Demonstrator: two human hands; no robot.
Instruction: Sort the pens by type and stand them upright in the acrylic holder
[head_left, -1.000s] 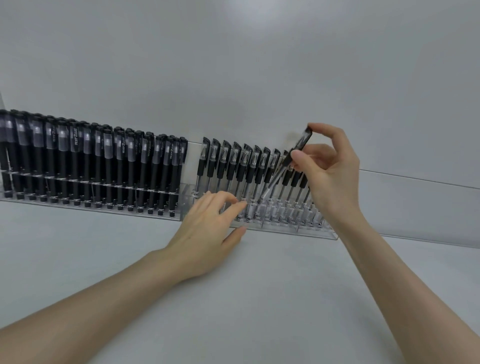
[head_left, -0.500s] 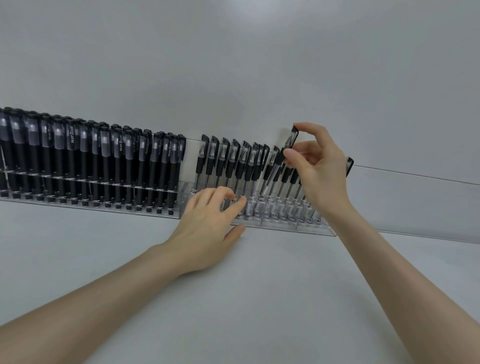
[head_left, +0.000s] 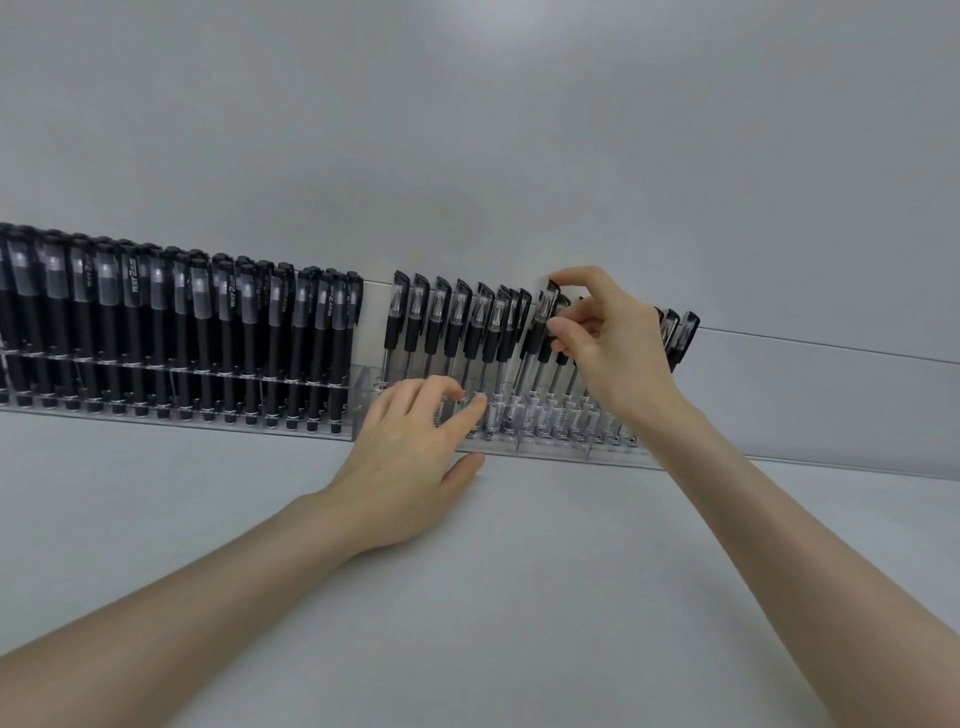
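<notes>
Far left: dense row of black matte-barrelled pens (head_left: 171, 332) with frosted caps, upright in the long clear acrylic holder (head_left: 550, 449), on a pale grey tabletop (head_left: 493, 597) against a grey wall (head_left: 467, 130). Next, left hand (head_left: 410, 457) laid against the holder's front wall, fingers gently bent and loose, gripping nothing, index tip touching the low clear barrels, thumb down on the tabletop just beside the front edge. Behind it, clear-barrelled pens (head_left: 452, 332) with black caps and grips, upright to slightly tilted in the holder's right section. Further right, right hand (head_left: 618, 353) above that row, thumb and forefinger pinching the black cap of one transparent pen (head_left: 543, 312), lower end down among its neighbours, other fingers curled. Beyond the hand, three more capped pens (head_left: 675, 332) at the row's end.
</notes>
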